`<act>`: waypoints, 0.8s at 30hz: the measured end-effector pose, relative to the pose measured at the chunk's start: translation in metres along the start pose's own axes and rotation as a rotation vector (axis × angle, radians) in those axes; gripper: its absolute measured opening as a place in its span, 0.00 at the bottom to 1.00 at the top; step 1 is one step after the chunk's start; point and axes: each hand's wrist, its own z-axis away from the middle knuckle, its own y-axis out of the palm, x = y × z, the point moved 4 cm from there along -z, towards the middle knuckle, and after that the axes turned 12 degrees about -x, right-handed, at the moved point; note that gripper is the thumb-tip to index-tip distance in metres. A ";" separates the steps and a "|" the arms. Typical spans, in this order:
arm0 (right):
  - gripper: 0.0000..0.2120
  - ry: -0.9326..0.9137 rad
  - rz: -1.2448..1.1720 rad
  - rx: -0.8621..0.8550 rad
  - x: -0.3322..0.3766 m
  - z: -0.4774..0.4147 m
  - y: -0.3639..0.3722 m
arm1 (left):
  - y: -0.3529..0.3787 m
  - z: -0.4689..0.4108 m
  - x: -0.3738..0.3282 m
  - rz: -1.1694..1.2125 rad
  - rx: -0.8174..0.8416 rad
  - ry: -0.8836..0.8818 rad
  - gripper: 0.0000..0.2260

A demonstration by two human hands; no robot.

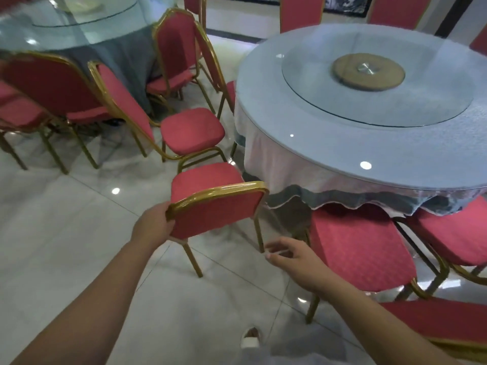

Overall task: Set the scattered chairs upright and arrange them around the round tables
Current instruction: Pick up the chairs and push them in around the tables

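Note:
A red padded chair (216, 206) with a gold frame stands upright in front of me, its seat facing the round table (329, 133) on the right. My left hand (154, 225) grips the left corner of its backrest. My right hand (292, 255) hovers open, fingers relaxed, beside the chair's right rear leg, touching nothing. Another red chair (192, 130) stands just beyond, also turned toward the table. A second round table (79, 35) is at the upper left.
Several red chairs ring both tables: a group (52, 85) at the left, two seats (361, 248) tucked under the right table's cloth, one backrest (437, 325) at the lower right. A glass turntable (379, 83) tops the right table. My shoe (250, 338) is on the glossy tile floor.

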 end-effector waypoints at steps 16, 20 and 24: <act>0.17 0.006 -0.036 -0.162 -0.114 0.102 -0.165 | 0.138 0.248 -0.306 0.183 0.643 0.741 0.45; 0.37 0.014 0.318 -0.137 -0.199 0.148 -0.271 | 0.176 0.311 -0.379 0.250 0.753 0.775 0.44; 0.42 0.024 0.866 -0.209 -0.284 0.175 -0.362 | 0.201 0.347 -0.426 0.285 0.670 0.641 0.32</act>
